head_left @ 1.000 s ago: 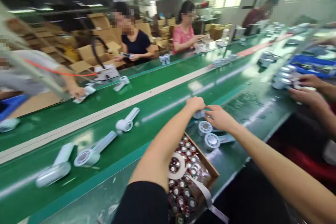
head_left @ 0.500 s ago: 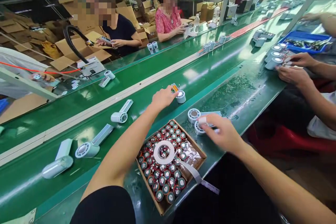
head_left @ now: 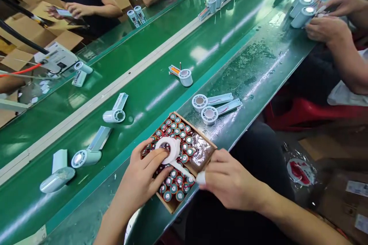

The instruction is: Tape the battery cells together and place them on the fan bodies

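My left hand (head_left: pixel 148 174) holds a roll of white tape (head_left: pixel 174 150), its fingers in and around the ring. A loose strip of tape (head_left: pixel 182 169) runs from the roll toward my right hand (head_left: pixel 231 180). My right hand is closed on the strip's end, with a white cover on one fingertip. Both hands are over a cardboard box (head_left: pixel 205 136) at the bench edge. Inside lie many round battery cells (head_left: pixel 173 188) with red and black wires. Beyond the box, two pale blue round housings with long handles (head_left: pixel 209 115) rest side by side on the bench.
A similar housing (head_left: pixel 185 77) with an orange part lies on the green conveyor belt (head_left: pixel 152 118). Several more housings (head_left: pixel 86 157) lie on the belt at left. A co-worker's hands (head_left: pixel 327 23) handle parts at right. People sit across the belt, near open cardboard boxes (head_left: pixel 66 42).
My left hand has left the housing on the belt and come back to the tape roll. My right hand has moved from the bench housings to the tape's loose end. The view has tilted down.
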A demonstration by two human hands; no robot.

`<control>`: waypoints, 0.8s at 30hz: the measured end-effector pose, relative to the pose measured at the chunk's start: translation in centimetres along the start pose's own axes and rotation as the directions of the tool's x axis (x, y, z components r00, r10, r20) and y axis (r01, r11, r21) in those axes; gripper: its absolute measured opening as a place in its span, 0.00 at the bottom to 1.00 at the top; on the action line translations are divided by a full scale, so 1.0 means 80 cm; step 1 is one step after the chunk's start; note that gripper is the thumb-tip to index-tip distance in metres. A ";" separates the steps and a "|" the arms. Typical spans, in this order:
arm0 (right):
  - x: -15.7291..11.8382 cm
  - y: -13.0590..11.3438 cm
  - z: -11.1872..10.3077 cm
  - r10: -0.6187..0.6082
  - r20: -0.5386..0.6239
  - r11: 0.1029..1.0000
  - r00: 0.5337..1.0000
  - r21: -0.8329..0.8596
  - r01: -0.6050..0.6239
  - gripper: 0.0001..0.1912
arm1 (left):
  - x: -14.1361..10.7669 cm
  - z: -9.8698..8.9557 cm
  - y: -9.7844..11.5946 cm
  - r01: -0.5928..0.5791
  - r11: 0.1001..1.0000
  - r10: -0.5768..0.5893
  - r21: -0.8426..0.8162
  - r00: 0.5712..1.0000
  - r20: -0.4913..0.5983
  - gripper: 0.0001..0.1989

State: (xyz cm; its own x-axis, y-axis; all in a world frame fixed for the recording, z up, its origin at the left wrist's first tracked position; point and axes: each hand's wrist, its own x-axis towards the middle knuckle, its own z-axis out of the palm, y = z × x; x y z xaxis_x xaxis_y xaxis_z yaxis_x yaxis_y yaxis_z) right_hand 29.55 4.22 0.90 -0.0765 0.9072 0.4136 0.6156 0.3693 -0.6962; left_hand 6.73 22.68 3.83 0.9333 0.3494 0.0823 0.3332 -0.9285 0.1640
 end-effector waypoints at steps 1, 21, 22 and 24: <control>-0.007 -0.004 -0.008 -0.057 0.090 0.997 0.994 0.066 0.051 0.12 | 0.003 -0.002 -0.001 -0.022 1.000 0.022 0.007 1.000 0.014 0.14; 0.096 0.069 -0.002 0.192 -0.043 0.963 0.980 -0.183 -0.196 0.05 | 0.032 -0.030 0.060 -0.254 0.966 0.233 -0.038 0.928 -0.292 0.17; 0.095 0.073 -0.008 0.181 -0.055 0.978 0.982 -0.097 -0.186 0.05 | 0.033 -0.030 0.061 -0.262 0.964 0.239 -0.039 0.925 -0.295 0.17; 0.092 0.078 -0.028 0.180 -0.114 0.976 0.977 0.148 -0.162 0.05 | 0.033 -0.029 0.062 -0.265 0.964 0.246 -0.033 0.927 -0.285 0.18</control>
State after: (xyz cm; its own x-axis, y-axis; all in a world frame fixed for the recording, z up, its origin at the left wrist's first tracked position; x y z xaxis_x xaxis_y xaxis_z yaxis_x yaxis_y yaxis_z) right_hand 34.60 12.73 0.89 0.1252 0.9300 0.3457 0.4967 0.2428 -0.8333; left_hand 10.52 19.26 7.16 0.9087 0.1316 0.3963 0.0690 -0.9833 0.1683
